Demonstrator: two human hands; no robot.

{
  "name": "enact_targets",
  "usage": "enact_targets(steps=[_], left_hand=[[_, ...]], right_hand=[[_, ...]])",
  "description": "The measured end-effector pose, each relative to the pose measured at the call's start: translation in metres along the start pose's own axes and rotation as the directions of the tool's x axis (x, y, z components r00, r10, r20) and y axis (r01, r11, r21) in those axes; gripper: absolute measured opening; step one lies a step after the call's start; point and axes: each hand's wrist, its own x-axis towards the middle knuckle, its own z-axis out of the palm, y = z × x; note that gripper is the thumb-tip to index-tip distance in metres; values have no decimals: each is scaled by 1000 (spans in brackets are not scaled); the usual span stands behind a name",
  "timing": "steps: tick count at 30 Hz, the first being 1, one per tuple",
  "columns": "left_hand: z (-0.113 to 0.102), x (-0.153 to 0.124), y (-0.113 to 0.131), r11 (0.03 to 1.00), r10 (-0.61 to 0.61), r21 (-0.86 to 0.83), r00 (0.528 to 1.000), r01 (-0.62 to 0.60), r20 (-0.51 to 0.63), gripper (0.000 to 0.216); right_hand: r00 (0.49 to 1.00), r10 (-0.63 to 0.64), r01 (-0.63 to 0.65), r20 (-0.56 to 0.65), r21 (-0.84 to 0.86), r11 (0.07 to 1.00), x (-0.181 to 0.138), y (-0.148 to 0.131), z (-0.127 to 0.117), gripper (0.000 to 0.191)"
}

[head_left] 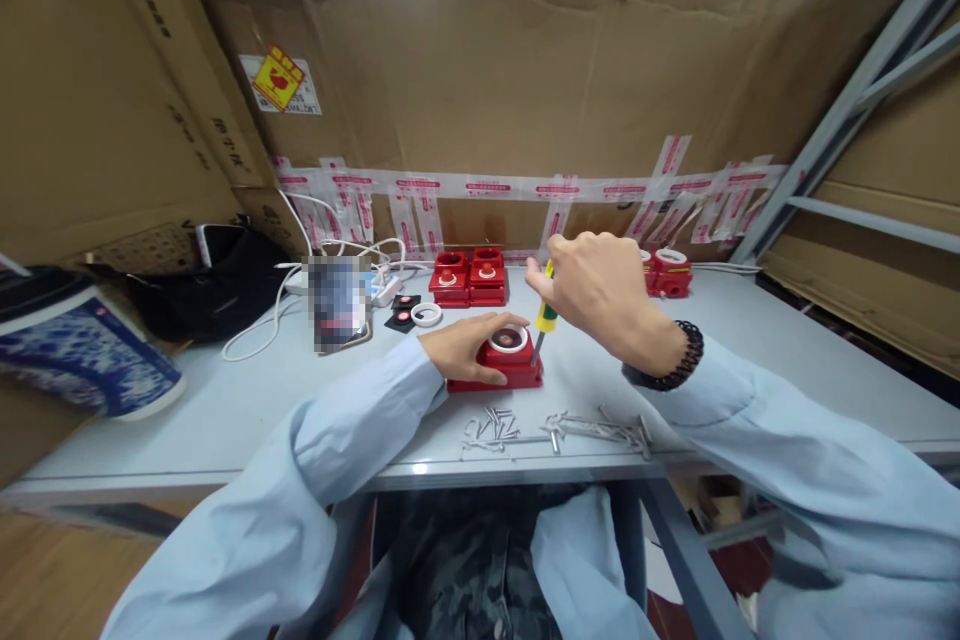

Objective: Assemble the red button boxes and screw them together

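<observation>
A red box-shaped housing [517, 375] with a white ring [509, 338] on top sits near the table's front edge. My left hand [469, 348] is closed around its left side, thumb along the front and fingers behind. In my right hand [596, 290] is a screwdriver [546, 315] with a yellow and green handle, held upright and slightly tilted. Its shaft reaches down to the housing's right corner; whether a screw sits under the tip is too small to tell. Just in front lie loose screws [499, 423] and a further pile of metal screws [600, 428].
Two red housings [469, 290] stand behind, with more red units [669, 272] at the back right. Left of centre are a loose white ring [426, 314], black square pieces [403, 313], a phone [340, 305] and white cables [274, 325]. A large cup [90, 350] stands far left; cardboard [480, 70] walls the back.
</observation>
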Motion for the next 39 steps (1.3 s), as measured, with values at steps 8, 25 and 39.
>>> enact_targets(steps=[8,25,39], left_hand=[[0,-2,1,1000,5,-26,1000,-6,-12,78],[-10,-21,-13,987,-163,-4,986,163,-26,95],[7,-22,-27,965,-246,-133,956,226,-158,85]], right_hand=[[740,-583,241,334,678,695,14,52,-24,23],[991,-23,-20,133,315,949,11,25,2,39],[993,-11,-108,122,916,386,-9,27,32,27]])
